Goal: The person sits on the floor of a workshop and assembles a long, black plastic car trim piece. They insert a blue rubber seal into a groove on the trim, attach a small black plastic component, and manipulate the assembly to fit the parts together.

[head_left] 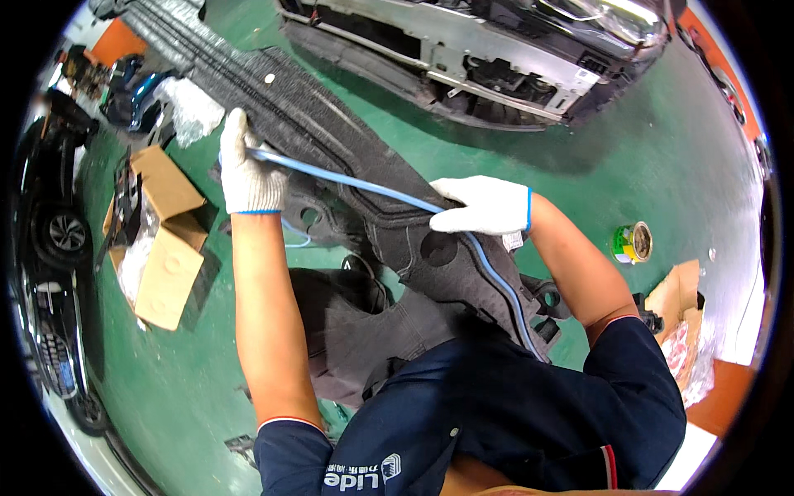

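Note:
A long light-blue flexible tube [356, 183] stretches between my two hands, both in white knit gloves. My left hand [248, 175] is closed around its far-left part, thumb pointing up. With thumb and fingers my right hand [488, 205] grips the tube farther along. From there the tube runs down along a channel in a large black felt-like car panel [331, 124] toward my body. This panel slants from the upper left to my lap, beneath both hands. A thin blue loop [298, 241] hangs below my left hand; its link to the tube is hidden.
A car front with its bumper removed [488, 62] stands ahead. Open cardboard boxes [169, 273] lie at left on the green floor, near a dark car [62, 231]. At right are a tin can [633, 242] and torn cardboard [674, 302] with plastic wrap.

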Motion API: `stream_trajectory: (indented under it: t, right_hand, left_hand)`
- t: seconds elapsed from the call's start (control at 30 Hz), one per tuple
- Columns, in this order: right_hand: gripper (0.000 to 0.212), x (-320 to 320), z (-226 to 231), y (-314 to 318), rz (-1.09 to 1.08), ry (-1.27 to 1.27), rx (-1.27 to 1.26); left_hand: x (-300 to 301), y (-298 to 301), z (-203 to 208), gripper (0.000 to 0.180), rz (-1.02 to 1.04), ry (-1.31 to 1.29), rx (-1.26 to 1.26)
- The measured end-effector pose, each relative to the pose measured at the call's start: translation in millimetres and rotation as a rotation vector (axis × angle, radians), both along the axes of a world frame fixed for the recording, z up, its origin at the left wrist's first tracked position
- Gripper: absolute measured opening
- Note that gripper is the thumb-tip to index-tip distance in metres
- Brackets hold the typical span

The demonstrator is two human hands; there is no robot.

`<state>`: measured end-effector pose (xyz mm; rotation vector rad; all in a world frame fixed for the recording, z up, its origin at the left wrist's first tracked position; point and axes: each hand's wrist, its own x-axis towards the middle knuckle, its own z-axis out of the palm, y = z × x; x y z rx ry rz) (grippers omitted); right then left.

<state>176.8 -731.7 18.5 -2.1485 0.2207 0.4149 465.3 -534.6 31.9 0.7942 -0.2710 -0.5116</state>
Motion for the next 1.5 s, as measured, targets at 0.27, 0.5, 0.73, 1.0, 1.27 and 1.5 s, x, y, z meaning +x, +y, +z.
stream_trajectory:
  t: [0.27, 0.5, 0.73, 1.0, 1.27, 1.5]
  right_hand:
    - [0.07, 11.0, -26.3, -6.0, -0.019, -0.01, 0.289]
    - [0.077, 29.9, -20.9, 7.4, -0.1, -0.074, -0.027]
    - [0.053, 10.6, -11.5, 38.5, -0.102, -0.135, 0.019]
    - [0.052, 12.6, -17.4, 43.0, -0.139, -0.24, -0.061]
    - [0.059, 23.0, -40.1, 46.2, -0.254, -0.161, 0.464]
    - [0.058, 24.8, -55.8, 31.6, -0.184, -0.127, 0.584]
  left_hand:
    - [5.8, 23.7, -11.2, 0.045, -0.004, 0.073, -0.032]
    - [11.8, 26.2, 11.1, 0.027, 0.161, -0.043, 0.153]
    - [8.4, 41.6, -19.7, 0.099, 0.002, -0.105, 0.09]
    - [4.1, 35.5, -10.1, 0.086, -0.011, -0.107, 0.023]
    - [3.4, 26.1, -18.3, 0.07, 0.037, -0.239, 0.072]
    - [4.1, 24.0, -23.0, 0.084, 0.045, -0.211, 0.069]
